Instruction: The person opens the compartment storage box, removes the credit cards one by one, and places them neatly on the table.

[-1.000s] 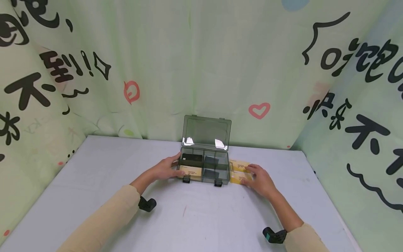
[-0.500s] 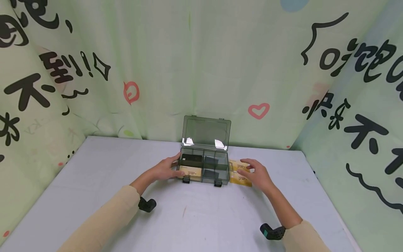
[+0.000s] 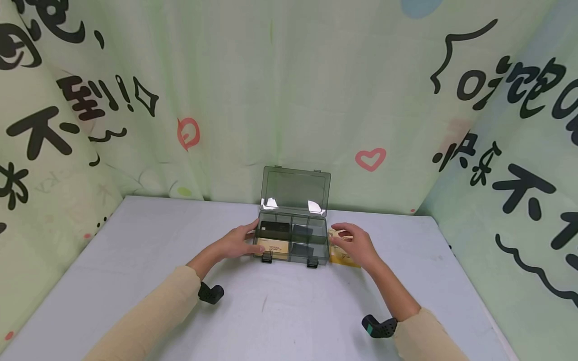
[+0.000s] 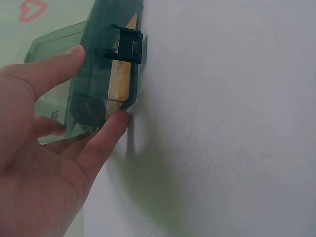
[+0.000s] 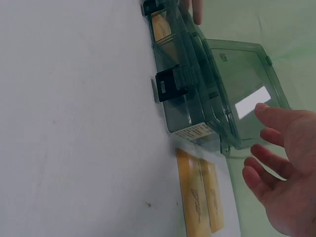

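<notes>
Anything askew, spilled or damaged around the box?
Minor: a faint streak on the white tabletop in front of the open box, and dark specks near the yellow cards, blemishing a plain surface. No spill or breakage visible.

Right in front of you stretches a white-covered table, lightly marked here and there, its far edge running up to a pale green curtain that hangs in soft folds. The cloth closes in on both sides of you too, bold black lettering sprawling across it. There's a pink heart outline, a blue patch up top, and soft light casting only faint shadows.
</notes>
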Demonstrator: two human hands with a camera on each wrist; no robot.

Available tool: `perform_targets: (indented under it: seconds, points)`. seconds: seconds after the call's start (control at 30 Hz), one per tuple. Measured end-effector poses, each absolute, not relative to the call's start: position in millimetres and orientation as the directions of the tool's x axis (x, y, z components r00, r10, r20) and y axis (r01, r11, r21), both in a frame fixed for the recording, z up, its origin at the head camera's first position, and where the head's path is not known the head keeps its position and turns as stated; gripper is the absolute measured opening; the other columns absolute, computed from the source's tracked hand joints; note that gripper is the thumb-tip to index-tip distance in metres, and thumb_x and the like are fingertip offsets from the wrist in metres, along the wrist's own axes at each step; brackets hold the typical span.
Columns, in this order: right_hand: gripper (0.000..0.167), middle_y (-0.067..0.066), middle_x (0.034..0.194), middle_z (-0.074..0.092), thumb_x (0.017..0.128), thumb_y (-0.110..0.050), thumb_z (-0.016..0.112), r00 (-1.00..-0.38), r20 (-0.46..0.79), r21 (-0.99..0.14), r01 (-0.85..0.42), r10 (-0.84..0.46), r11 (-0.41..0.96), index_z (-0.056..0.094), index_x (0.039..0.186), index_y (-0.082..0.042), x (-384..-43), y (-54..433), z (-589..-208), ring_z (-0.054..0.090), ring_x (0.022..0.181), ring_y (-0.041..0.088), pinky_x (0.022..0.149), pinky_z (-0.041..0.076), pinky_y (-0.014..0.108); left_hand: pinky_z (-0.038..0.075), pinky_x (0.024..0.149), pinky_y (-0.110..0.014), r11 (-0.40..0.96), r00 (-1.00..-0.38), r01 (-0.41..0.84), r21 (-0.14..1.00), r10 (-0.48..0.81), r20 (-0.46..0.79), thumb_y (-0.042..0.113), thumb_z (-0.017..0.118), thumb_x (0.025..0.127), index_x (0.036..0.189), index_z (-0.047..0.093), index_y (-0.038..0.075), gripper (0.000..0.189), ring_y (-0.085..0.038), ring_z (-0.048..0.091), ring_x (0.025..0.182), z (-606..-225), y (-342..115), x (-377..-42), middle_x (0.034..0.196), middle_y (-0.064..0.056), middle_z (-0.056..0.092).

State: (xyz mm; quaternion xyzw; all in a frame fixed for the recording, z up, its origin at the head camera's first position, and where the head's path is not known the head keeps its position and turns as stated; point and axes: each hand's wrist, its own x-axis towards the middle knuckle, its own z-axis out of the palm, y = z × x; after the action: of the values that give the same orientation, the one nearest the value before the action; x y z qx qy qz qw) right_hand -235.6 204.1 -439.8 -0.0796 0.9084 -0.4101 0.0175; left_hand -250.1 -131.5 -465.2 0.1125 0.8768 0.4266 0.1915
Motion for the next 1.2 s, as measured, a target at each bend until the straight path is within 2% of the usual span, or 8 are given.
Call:
perform_targets:
  seconds: [0.3, 0.53, 0.87, 1.2]
  points:
    - [0.043, 0.020, 0.132, 0.057, 0.090, -0.016, 0.068, -0.977, 0.045, -0.803, -0.159, -0.208, 0.575, 0.058, 0.129, -0.001, -240, 190, -439, 0.058, 0.118, 0.034, 0.098, 0.051, 0.043, 0.026, 0.116, -0.054, 0.590, -0.902, 0.032, 0.807, 0.365, -0.231, 0.032, 0.072, 0.086, 0.156, 0.015, 0.014, 0.092, -0.033, 0.036, 0.142, -467, -132, -250, 0.158, -0.012, 0.030]
    - [0.041, 0.021, 0.131, 0.057, 0.091, -0.014, 0.067, -0.972, 0.050, -0.805, -0.176, -0.231, 0.566, 0.057, 0.128, -0.001, -244, 180, -441, 0.057, 0.119, 0.036, 0.099, 0.050, 0.044, 0.028, 0.115, -0.055, 0.580, -0.905, 0.029, 0.814, 0.361, -0.224, 0.031, 0.073, 0.086, 0.156, 0.017, 0.015, 0.091, -0.033, 0.038, 0.141, -465, -134, -248, 0.157, -0.012, 0.032]
    - [0.038, 0.021, 0.130, 0.058, 0.092, -0.014, 0.066, -0.969, 0.073, -0.801, -0.198, -0.237, 0.565, 0.058, 0.126, 0.001, -251, 168, -444, 0.058, 0.118, 0.035, 0.101, 0.048, 0.046, 0.041, 0.104, -0.054, 0.652, -0.923, 0.099, 0.751, 0.343, -0.176, 0.030, 0.073, 0.083, 0.153, 0.024, 0.012, 0.087, -0.031, 0.052, 0.126, -463, -133, -250, 0.139, -0.017, 0.052]
    - [0.037, 0.017, 0.128, 0.059, 0.093, -0.017, 0.064, -0.969, 0.046, -0.794, -0.183, -0.243, 0.580, 0.059, 0.126, -0.002, -258, 156, -445, 0.058, 0.117, 0.030, 0.099, 0.049, 0.043, 0.045, 0.100, -0.050, 0.639, -0.921, 0.119, 0.760, 0.357, -0.156, 0.026, 0.074, 0.079, 0.151, 0.026, 0.009, 0.088, -0.029, 0.053, 0.123, -464, -132, -253, 0.147, -0.014, 0.044]
